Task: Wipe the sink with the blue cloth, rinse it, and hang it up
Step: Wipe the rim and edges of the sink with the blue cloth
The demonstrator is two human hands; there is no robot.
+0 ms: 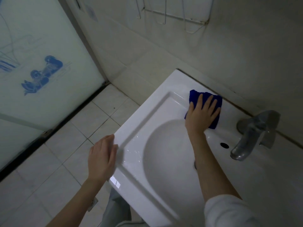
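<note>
The right hand (202, 113) presses flat, fingers spread, on the blue cloth (213, 102) at the sink (139, 118) rim; the left hand (102, 158), fingers together, touches the sink edge

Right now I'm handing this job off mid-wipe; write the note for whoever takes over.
Right hand: flat, fingers spread, pressing the blue cloth on the sink deck at the back, left of the faucet.
Left hand: open, resting against the sink's left edge.
Done: wiping under way; droplets show on the left deck.
Left: finish the deck and basin, rinse the cloth, hang it, possibly on the wire rack on the wall above.
</note>
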